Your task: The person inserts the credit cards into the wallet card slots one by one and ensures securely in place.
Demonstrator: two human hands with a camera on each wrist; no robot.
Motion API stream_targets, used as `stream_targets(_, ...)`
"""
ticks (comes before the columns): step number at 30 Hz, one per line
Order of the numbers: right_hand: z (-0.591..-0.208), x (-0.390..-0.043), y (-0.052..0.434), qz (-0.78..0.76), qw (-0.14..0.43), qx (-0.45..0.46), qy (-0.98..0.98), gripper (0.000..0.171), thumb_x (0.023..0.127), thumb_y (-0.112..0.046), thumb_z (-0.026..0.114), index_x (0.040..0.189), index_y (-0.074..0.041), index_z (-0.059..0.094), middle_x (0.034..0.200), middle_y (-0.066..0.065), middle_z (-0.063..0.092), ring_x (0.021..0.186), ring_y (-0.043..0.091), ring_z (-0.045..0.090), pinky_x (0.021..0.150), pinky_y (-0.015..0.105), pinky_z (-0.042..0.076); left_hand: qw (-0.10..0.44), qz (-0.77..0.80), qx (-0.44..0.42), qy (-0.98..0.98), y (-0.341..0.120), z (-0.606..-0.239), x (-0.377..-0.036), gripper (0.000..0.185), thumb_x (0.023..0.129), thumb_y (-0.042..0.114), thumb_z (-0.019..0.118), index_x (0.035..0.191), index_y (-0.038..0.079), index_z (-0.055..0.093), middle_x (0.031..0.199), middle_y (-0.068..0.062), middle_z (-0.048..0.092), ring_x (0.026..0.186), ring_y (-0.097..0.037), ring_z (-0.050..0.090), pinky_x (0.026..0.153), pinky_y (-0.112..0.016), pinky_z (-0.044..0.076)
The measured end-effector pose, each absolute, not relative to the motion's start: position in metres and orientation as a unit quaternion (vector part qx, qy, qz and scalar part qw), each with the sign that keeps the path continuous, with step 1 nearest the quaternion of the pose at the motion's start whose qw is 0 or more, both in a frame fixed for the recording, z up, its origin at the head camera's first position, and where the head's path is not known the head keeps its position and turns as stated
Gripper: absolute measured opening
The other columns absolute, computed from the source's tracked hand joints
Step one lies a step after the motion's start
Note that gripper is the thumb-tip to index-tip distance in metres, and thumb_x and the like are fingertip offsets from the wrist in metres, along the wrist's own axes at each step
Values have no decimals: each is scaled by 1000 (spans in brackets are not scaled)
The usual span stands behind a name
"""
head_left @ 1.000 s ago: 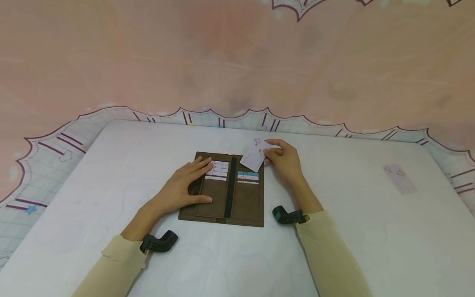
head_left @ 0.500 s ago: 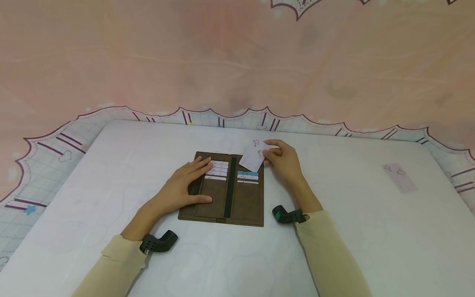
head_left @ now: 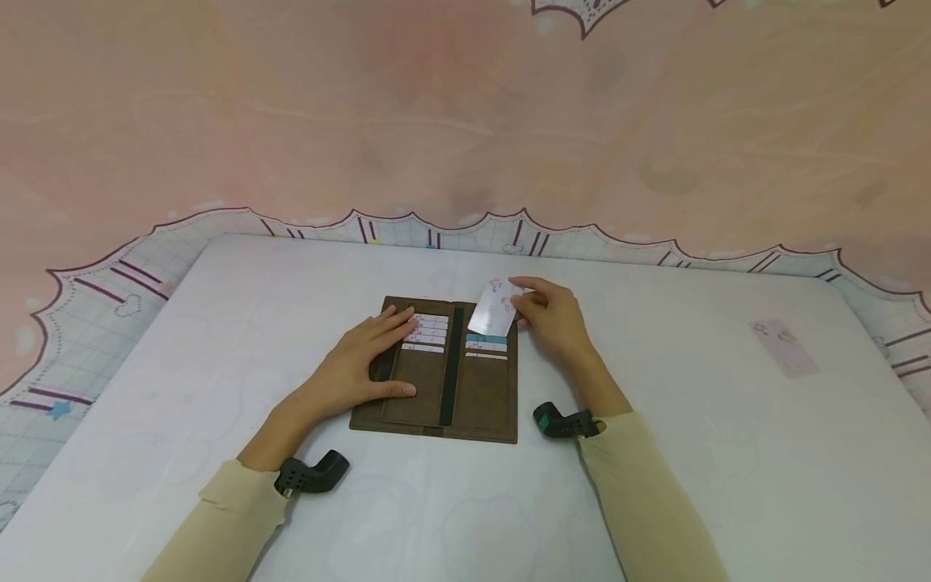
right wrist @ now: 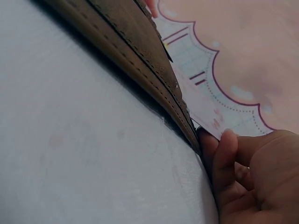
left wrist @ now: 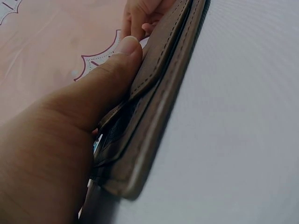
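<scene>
A brown wallet (head_left: 486,400) lies spread flat on the white table, with several white cards (head_left: 429,331) in the slots of its left half. In its right half a blue-edged card (head_left: 486,339) and white card edges show. My left hand (head_left: 356,360) rests on the wallet's left half, fingers and thumb extended. With thumb and fingers my right hand (head_left: 556,319) pinches a white card (head_left: 493,309) with a small pink print, tilted over the top of the right half. The right wrist view shows that card (right wrist: 201,100) beside the wallet's edge (right wrist: 140,51).
Farther right on the white table (head_left: 684,453) lies another pale printed card (head_left: 784,349). A cloth with a scalloped print (head_left: 465,121) hangs behind the table's far edge. Both wrists wear black camera bands (head_left: 313,473).
The right hand has shifted slightly left, and the pinched card has turned more upright, its lower edge now lining up with the top of the right-hand slots. The left hand has stayed put.
</scene>
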State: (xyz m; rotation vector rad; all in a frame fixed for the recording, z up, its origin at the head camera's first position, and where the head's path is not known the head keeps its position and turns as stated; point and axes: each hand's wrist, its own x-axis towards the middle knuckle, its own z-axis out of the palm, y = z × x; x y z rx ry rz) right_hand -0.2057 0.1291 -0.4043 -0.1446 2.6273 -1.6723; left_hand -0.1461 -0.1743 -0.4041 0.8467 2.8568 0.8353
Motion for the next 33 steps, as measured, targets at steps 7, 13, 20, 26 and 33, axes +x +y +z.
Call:
stream_targets(7, -403, -205, 126, -499, 7, -74, 863, 32, 98, -15, 56, 129, -17, 61, 84, 8, 63, 68, 20, 58, 64, 27, 48, 25, 270, 277, 922, -174, -404, -146, 93, 74, 47, 78, 150, 15, 34, 156, -2, 26, 145, -25, 13, 115, -50, 9)
stream_targets(13, -404, -206, 124, -470, 2, -86, 879, 32, 98, -16, 56, 130, -18, 60, 85, 7, 62, 70, 20, 56, 66, 29, 46, 25, 271, 274, 922, -175, -405, -147, 93, 74, 48, 78, 150, 16, 35, 156, -1, 26, 145, -24, 12, 115, -49, 9)
stream_targets(20, -402, -207, 122, -463, 3, -97, 881, 32, 98, -12, 55, 129, -15, 61, 83, 8, 60, 69, 20, 55, 63, 27, 47, 27, 268, 270, 924, -174, -405, -147, 93, 74, 50, 77, 150, 17, 35, 156, 0, 25, 145, -24, 12, 115, -51, 9)
stream_targets(26, -400, -206, 120, -458, 11, -93, 884, 32, 98, -11, 54, 130, -15, 60, 86, 8, 60, 70, 20, 56, 63, 27, 47, 25, 267, 273, 924, -174, -404, -147, 93, 74, 49, 77, 150, 16, 35, 156, -1, 26, 145, -25, 12, 115, -51, 10)
stream_targets(33, -399, -203, 117, -437, 20, -90, 895, 33, 100, -14, 52, 132, -16, 58, 91, 9, 58, 76, 21, 55, 67, 30, 49, 24, 267, 274, 924, -174, -404, -147, 92, 74, 49, 77, 150, 16, 35, 156, -1, 26, 145, -25, 13, 115, -52, 10)
